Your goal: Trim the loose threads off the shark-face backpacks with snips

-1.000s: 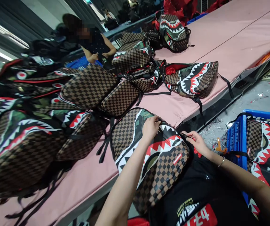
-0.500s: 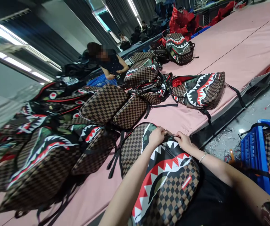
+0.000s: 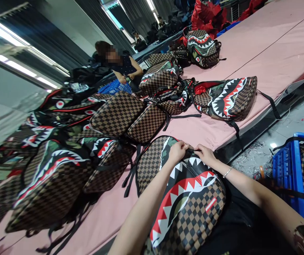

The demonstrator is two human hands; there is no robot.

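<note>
A brown-and-black checkered backpack (image 3: 191,216) with a red, white and camouflage shark-mouth print leans against my front at the table's edge. My left hand (image 3: 177,152) is closed, its fingers pinching the seam along the bag's upper rim. Just to the right, my right hand (image 3: 205,155) is closed too, thumb and fingers pinched on the same rim at what looks like a zipper. The fingertips of both hands nearly meet; the small part between them is too small to make out. A bracelet (image 3: 228,173) circles my right wrist.
Matching backpacks (image 3: 48,184) are heaped on the pink table (image 3: 263,49) to the left. Another backpack (image 3: 228,99) lies ahead near the edge. A blue crate (image 3: 287,170) holding bags stands on the floor at right. Across the table, a person (image 3: 124,67) handles something dark.
Both hands stay pinched at the bag's rim, with the right hand shifted slightly left toward the left hand. The view has tilted slightly. The person across has moved their hands.
</note>
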